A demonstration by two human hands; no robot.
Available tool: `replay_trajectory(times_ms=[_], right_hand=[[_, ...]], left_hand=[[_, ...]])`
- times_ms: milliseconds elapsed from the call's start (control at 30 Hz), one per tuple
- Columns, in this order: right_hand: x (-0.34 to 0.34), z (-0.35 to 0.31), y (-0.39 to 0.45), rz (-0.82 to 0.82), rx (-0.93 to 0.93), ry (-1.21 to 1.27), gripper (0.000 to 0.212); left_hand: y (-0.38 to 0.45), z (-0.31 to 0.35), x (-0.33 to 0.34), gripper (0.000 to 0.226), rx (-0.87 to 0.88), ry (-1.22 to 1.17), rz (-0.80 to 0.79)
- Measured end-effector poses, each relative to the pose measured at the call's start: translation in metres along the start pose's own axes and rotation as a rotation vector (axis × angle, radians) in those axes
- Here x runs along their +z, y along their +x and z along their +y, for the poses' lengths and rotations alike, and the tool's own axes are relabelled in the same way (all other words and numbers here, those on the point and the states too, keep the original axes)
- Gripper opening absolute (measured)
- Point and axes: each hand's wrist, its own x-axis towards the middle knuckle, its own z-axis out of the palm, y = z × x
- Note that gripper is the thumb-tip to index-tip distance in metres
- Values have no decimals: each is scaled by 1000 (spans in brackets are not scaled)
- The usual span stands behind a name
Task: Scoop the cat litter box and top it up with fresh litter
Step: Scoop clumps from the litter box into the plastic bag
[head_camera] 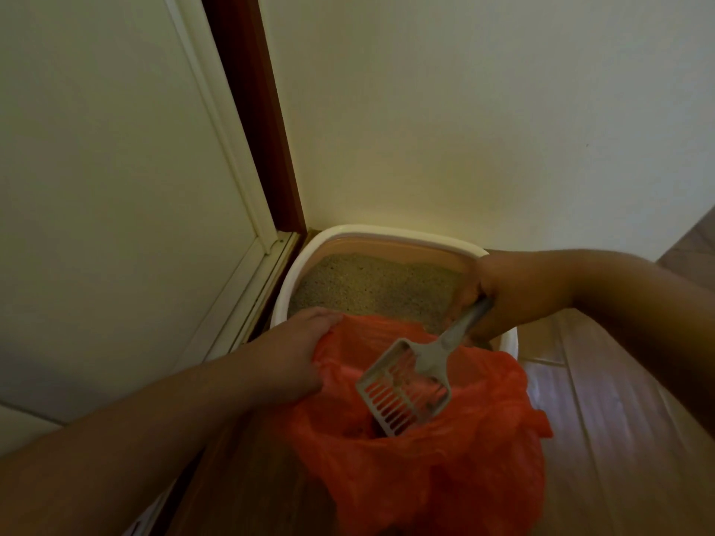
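Litter box (298, 261) sits in the corner, against the wall (464, 110) and just beside the door frame (255, 121), on the wooden floor (603, 400); white rim, pinkish inner wall, its bed of sandy litter (371, 284) looking fairly even across the part I can see, no clumps showing, though the near edge is hidden behind the bag. Orange plastic bag (445, 477) stands between me and the box, mouth open upward, its rim overlapping the box's front edge. My left hand (286, 361) grips the bag's left rim, fingers curled over the plastic and holding the mouth open. My right hand (483, 299) is wrapped round the handle of the grey slotted scoop (406, 388), near the box's right side; the scoop head hangs tilted down into the bag's mouth. Slots look mostly clear, maybe a small bit clinging near the middle, too dim to say. Something dark lies low inside the bag, cannot make it out. My reading: scooping is well under way, this is a dump into the bag, one pass among possibly several. Left to do, as far as I judge: check the hidden front strip of litter, close off the bag, then the top-up, not started, since no fresh litter container is in sight
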Motion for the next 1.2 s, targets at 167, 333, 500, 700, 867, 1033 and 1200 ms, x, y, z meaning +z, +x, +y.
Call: replay_trajectory(times_ms=[167, 333, 500, 700, 867, 1033, 1200], right_hand=[[-6, -24, 9, -100, 54, -264, 16], [-6, -42, 8, -101, 34, -474, 32], [1, -53, 14, -130, -1, -598, 11], [0, -51, 14, -92, -36, -518, 27], [0, -44, 10, -66, 6, -433, 20], [-10, -34, 1, -19, 53, -241, 27], [-17, -23, -3, 63, 106, -140, 29]], left_hand=[[1, 4, -1, 87, 22, -10, 9], [1, 3, 0, 86, 37, 3, 30], [2, 2, 1, 85, 38, -7, 27], [4, -1, 3, 88, 38, 16, 10], [4, -1, 3, 83, 58, -3, 24], [7, -3, 6, 84, 34, 2, 33], [9, -6, 7, 82, 17, 1, 45]])
